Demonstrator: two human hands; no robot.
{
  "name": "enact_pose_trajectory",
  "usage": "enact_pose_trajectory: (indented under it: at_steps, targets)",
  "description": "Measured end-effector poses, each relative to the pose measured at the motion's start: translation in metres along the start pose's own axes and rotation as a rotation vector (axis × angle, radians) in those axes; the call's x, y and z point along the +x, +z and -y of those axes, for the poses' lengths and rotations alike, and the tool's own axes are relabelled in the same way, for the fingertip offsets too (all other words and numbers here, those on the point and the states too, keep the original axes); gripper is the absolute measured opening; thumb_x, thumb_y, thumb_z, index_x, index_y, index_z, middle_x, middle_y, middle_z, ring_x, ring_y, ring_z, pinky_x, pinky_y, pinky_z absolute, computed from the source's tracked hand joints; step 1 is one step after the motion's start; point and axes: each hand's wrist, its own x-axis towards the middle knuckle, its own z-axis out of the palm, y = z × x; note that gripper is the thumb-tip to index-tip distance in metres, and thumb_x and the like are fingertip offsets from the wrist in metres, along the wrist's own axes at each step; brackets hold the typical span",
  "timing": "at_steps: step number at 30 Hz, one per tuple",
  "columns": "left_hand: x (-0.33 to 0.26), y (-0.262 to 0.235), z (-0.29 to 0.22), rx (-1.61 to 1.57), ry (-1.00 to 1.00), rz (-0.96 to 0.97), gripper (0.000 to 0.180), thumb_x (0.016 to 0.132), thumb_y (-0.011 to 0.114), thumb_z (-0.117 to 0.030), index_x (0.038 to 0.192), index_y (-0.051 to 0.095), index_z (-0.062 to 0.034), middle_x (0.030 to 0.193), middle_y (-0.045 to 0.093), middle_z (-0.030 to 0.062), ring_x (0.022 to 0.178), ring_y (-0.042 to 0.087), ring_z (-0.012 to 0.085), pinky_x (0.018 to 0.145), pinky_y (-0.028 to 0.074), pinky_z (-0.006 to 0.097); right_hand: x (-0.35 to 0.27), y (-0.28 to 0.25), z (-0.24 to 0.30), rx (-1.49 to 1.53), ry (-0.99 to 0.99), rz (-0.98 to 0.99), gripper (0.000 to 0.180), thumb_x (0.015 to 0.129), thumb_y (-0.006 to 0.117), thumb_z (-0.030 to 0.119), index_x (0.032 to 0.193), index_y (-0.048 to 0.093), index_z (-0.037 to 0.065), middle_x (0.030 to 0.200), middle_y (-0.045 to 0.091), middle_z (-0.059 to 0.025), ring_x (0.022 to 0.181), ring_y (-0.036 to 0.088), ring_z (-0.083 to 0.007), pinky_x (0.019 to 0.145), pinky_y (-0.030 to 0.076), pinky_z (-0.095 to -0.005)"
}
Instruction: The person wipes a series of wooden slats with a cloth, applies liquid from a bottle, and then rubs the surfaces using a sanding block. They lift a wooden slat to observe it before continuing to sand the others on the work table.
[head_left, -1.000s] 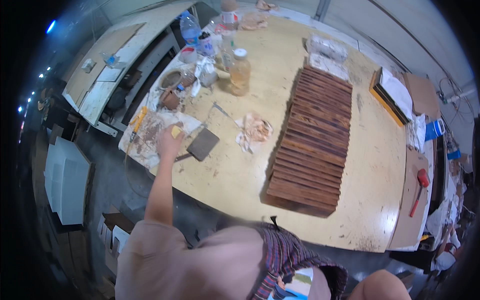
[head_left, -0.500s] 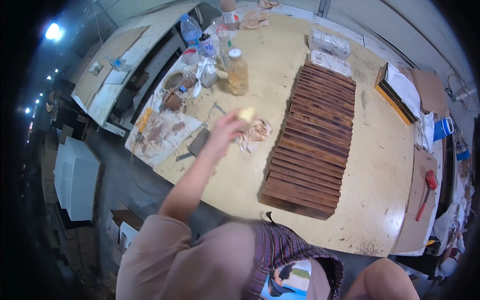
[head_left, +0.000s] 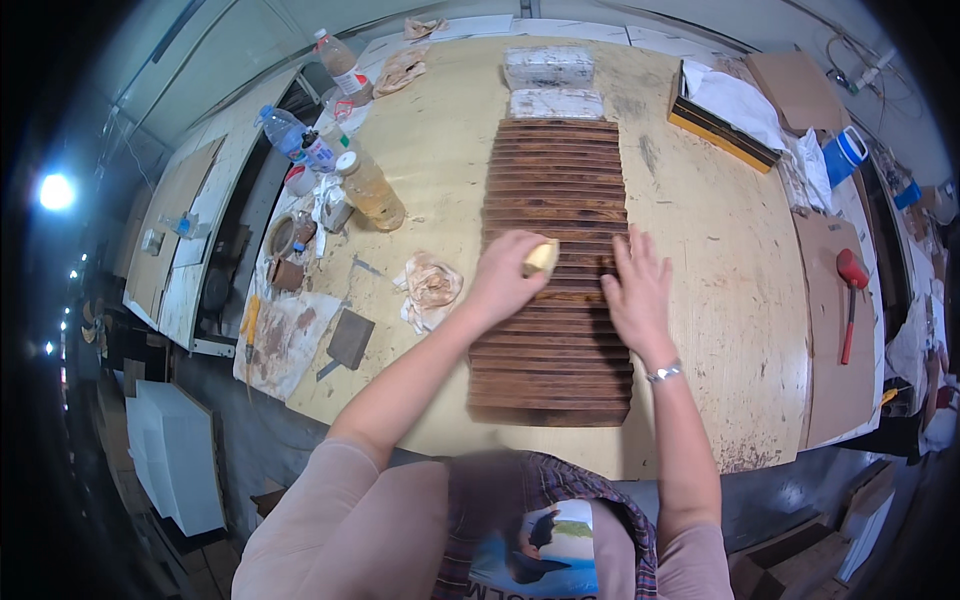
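Note:
A long dark-brown ribbed wooden panel (head_left: 550, 372), made of many slats side by side, lies lengthwise in front of me. My left hand (head_left: 507, 275) is closed round a small pale-yellow piece, which looks like a sponge (head_left: 541, 257), above the panel's left-middle part. Whether the sponge touches the wood I cannot tell. My right hand (head_left: 639, 285) rests at the panel's right edge, fingers spread with nothing in them. A crumpled stained cloth (head_left: 431, 288) lies left of the panel.
Two wrapped blocks (head_left: 548, 68) stand beyond the panel. A jar of amber liquid (head_left: 370, 192), bottles and a flat scraper (head_left: 350, 340) are at the left. On the right are a red mallet (head_left: 851, 290), a black-and-yellow box (head_left: 722, 130) and a blue jug (head_left: 844, 155).
My left hand has carried the sponge rightward from beside the cloth to over the panel. My right hand has come into view at the panel's right edge. The view has turned.

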Motion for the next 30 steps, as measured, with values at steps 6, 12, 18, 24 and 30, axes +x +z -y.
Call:
enact_pose_trajectory:
  at_steps: [6, 12, 18, 24, 30]
  targets:
    - [0.018, -0.023, -0.039, 0.199, -0.032, 0.22, 0.044, 0.077, 0.072, -0.013, 0.119, 0.064, -0.0041, 0.125, 0.059, 0.0136, 0.118, 0.055, 0.0324, 0.101, 0.047, 0.042, -0.002, 0.058, -0.018, -0.044, 0.017, 0.109, 0.064, 0.1, 0.053, 0.03, 0.156, 0.03, 0.009, 0.166, 0.022, -0.0065, 0.153, 0.02, -0.0251, 0.122, 0.016, -0.0562]
    - [-0.009, -0.068, -0.003, 0.473, -0.428, 0.095, 0.041, 0.076, 0.071, -0.011, 0.116, 0.065, -0.0046, 0.123, 0.06, 0.0144, 0.12, 0.055, 0.0306, 0.104, 0.047, 0.042, -0.001, 0.061, -0.018, -0.039, 0.019, 0.087, 0.063, 0.1, 0.051, 0.029, 0.155, 0.031, 0.007, 0.165, 0.025, -0.0084, 0.153, 0.021, -0.0242, 0.122, 0.018, -0.0545]
    - [-0.022, -0.052, 0.008, 0.152, -0.122, 0.133, 0.039, 0.073, 0.073, -0.007, 0.112, 0.067, -0.0046, 0.117, 0.061, 0.0141, 0.114, 0.056, 0.0328, 0.1, 0.047, 0.041, 0.002, 0.055, -0.014, -0.072, 0.022, 0.119, 0.065, 0.1, 0.053, 0.029, 0.156, 0.029, 0.009, 0.166, 0.022, -0.0073, 0.153, 0.019, -0.0253, 0.121, 0.019, -0.056]
    - [-0.01, -0.065, -0.005, 0.355, -0.232, -0.03, 0.039, 0.074, 0.071, -0.007, 0.113, 0.066, -0.0056, 0.12, 0.061, 0.0143, 0.116, 0.056, 0.033, 0.102, 0.046, 0.042, 0.0, 0.056, -0.013, -0.101, 0.017, 0.083, 0.063, 0.1, 0.051, 0.03, 0.155, 0.032, 0.006, 0.165, 0.026, -0.0086, 0.152, 0.023, -0.0246, 0.121, 0.02, -0.0548]
    - [-0.013, -0.057, 0.005, 0.261, -0.113, 0.092, 0.041, 0.073, 0.069, -0.004, 0.114, 0.066, -0.0045, 0.121, 0.062, 0.0137, 0.116, 0.055, 0.0339, 0.102, 0.046, 0.042, 0.001, 0.056, -0.012, -0.118, 0.016, 0.1, 0.063, 0.1, 0.051, 0.03, 0.155, 0.032, 0.007, 0.165, 0.025, -0.0085, 0.152, 0.022, -0.0243, 0.121, 0.021, -0.0556]
